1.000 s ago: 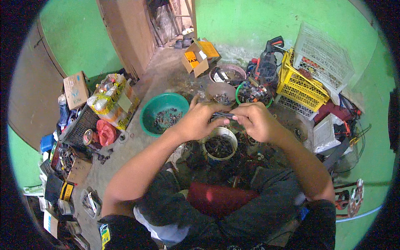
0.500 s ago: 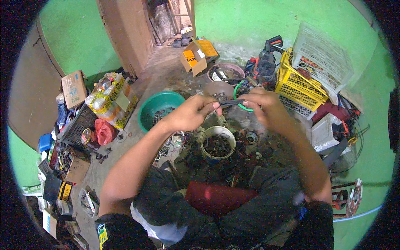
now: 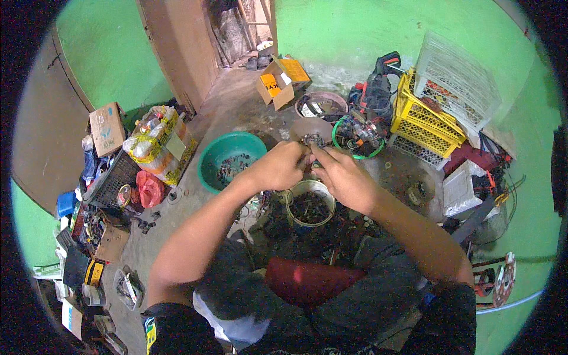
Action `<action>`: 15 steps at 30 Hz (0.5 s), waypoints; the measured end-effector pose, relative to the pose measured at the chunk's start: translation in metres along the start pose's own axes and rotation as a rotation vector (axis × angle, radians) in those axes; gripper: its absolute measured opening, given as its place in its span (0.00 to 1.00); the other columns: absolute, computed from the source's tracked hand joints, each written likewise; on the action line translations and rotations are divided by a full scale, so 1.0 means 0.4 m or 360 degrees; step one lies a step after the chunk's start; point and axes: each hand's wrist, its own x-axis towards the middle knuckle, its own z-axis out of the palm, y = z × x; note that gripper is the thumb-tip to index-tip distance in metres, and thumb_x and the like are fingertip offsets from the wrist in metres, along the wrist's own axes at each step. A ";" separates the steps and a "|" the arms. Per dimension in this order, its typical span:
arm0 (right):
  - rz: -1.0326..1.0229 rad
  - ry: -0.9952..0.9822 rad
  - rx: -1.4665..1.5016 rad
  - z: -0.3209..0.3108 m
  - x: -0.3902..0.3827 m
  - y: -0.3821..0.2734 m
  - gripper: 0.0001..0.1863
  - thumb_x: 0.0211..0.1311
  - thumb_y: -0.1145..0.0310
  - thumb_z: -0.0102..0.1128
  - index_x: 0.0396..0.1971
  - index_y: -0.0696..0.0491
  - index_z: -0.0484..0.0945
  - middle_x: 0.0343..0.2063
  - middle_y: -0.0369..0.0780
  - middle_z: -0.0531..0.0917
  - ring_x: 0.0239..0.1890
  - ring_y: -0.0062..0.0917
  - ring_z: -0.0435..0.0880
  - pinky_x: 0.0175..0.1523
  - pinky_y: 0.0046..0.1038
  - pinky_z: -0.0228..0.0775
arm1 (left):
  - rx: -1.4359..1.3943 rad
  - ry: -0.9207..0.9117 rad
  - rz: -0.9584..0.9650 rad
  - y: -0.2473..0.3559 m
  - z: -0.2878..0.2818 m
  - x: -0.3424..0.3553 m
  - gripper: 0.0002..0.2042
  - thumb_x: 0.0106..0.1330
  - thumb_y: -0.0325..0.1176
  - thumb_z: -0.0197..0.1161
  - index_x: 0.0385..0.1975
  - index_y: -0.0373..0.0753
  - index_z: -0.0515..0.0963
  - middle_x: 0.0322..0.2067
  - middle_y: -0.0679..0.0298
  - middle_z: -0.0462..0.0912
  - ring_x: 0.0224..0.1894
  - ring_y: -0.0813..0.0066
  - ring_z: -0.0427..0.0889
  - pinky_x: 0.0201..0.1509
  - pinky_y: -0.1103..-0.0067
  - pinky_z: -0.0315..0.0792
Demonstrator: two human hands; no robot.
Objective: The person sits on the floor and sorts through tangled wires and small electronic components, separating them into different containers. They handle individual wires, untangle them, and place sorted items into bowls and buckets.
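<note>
My left hand point(image 3: 278, 167) and my right hand point(image 3: 349, 183) meet at the middle of the view with fingers bent and pressed together; whatever they grip is mostly hidden between them. Just below them stands a white bucket point(image 3: 289, 210) with dark tangled scraps inside. A green basin point(image 3: 207, 177) holding small pieces is to the left of my left hand. Behind my hands are a brownish bowl point(image 3: 302, 127) and a green-rimmed container point(image 3: 378, 152) full of mixed parts. A dark red object point(image 3: 313, 284) lies between my legs.
An open cardboard box point(image 3: 278, 89) and a pink basin point(image 3: 340, 100) are toward the back. Stacked yellow crates point(image 3: 423, 130) and a pale crate point(image 3: 449, 89) stand at right. Boxes, a black basket point(image 3: 112, 183) and a taped bundle point(image 3: 154, 142) crowd the left side, beside a doorway.
My two hands have come closer together, the right one moving left and downward since half a second ago. The dark strip that was stretched between them is now mostly out of sight.
</note>
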 end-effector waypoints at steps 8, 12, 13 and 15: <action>0.0071 -0.0032 -0.0041 -0.002 0.020 0.057 0.18 0.51 0.84 0.56 0.45 0.61 0.76 0.39 0.53 0.81 0.43 0.51 0.82 0.51 0.44 0.75 | -0.0059 0.0308 0.0129 -0.025 0.015 0.022 0.15 0.71 0.41 0.56 0.39 0.32 0.80 0.33 0.43 0.82 0.39 0.43 0.82 0.45 0.61 0.74; 0.0420 0.0268 0.0175 -0.057 0.046 0.079 0.11 0.58 0.78 0.60 0.42 0.57 0.80 0.34 0.52 0.82 0.41 0.50 0.82 0.46 0.42 0.74 | -0.0174 0.0589 0.0055 -0.051 -0.036 0.002 0.13 0.72 0.37 0.56 0.35 0.31 0.80 0.30 0.44 0.83 0.35 0.50 0.84 0.43 0.63 0.74; 0.0268 0.0688 0.0111 -0.038 0.038 0.115 0.08 0.62 0.73 0.61 0.41 0.56 0.81 0.32 0.49 0.83 0.37 0.48 0.82 0.41 0.41 0.73 | -0.0269 0.0701 0.0123 -0.062 -0.039 0.013 0.12 0.71 0.34 0.55 0.33 0.31 0.80 0.29 0.44 0.82 0.32 0.51 0.83 0.40 0.63 0.74; 0.0326 0.0906 0.0169 -0.015 0.043 0.142 0.08 0.62 0.72 0.62 0.39 0.57 0.82 0.29 0.48 0.83 0.32 0.45 0.82 0.39 0.40 0.73 | -0.0342 0.0964 0.0301 -0.059 -0.032 0.035 0.11 0.73 0.30 0.53 0.32 0.31 0.80 0.25 0.48 0.82 0.26 0.61 0.83 0.34 0.67 0.75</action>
